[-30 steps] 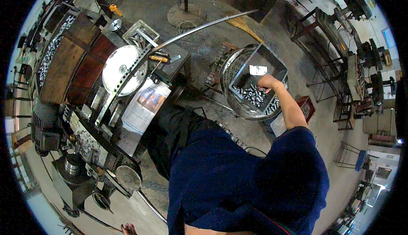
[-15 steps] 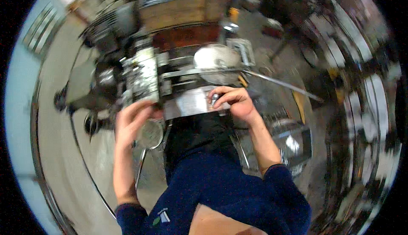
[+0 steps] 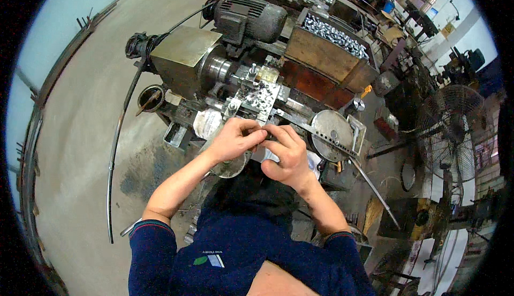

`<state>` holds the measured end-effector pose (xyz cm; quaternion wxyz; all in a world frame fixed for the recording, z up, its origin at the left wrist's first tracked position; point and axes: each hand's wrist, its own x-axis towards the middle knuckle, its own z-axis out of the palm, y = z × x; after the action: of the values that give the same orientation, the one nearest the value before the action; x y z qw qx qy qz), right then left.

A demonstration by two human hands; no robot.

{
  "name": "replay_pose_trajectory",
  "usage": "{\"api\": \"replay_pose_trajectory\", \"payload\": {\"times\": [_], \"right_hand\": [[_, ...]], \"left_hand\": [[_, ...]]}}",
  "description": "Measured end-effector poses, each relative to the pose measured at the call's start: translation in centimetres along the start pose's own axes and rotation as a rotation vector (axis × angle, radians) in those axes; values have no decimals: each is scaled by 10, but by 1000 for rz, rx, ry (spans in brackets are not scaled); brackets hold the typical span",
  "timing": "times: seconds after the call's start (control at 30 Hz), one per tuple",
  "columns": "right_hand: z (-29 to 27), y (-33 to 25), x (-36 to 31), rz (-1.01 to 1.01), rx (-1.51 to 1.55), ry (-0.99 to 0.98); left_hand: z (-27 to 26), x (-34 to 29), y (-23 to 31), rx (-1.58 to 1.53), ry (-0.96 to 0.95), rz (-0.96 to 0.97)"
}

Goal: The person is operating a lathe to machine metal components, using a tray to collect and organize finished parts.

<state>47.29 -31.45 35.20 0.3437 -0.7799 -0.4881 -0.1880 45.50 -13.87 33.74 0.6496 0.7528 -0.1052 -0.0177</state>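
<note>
My left hand (image 3: 235, 139) and my right hand (image 3: 288, 156) meet in front of a small lathe, fingertips together in a pinch. Whatever sits between the fingers is mostly hidden and too small to name. Just beyond them is the lathe's carriage (image 3: 259, 97), strewn with metal chips. The bright round chuck (image 3: 218, 69) is up and left of it, on the box-shaped headstock (image 3: 179, 60). White paper or cloth (image 3: 208, 123) shows left of my left hand, and a round handwheel (image 3: 230, 167) is partly covered by my left wrist.
A round metal plate (image 3: 331, 127) with a perforated bar across it stands to the right, a long rod (image 3: 375, 191) slanting from it. Behind are an electric motor (image 3: 243, 20) and a wooden box (image 3: 321, 50) of shiny metal parts. A floor fan (image 3: 450, 130) stands far right.
My hands have come together from apart. The small shiny metal piece seen in my right fingers is now hidden. The view has turned, showing more of the lathe and the room.
</note>
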Motion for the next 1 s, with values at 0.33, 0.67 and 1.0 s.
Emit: {"api": "replay_pose_trajectory", "payload": {"times": [0.33,0.67,1.0], "right_hand": [[59,46,90,-114,-40,-323],[128,118,157,86,-553,-574],[137,113,167,493,-171,-397]], "left_hand": [[-87,-20,11,995,255,452],[-278,-197,-53,1289,699,-390],[-262,-229,-118,1149,702,-723]]}}
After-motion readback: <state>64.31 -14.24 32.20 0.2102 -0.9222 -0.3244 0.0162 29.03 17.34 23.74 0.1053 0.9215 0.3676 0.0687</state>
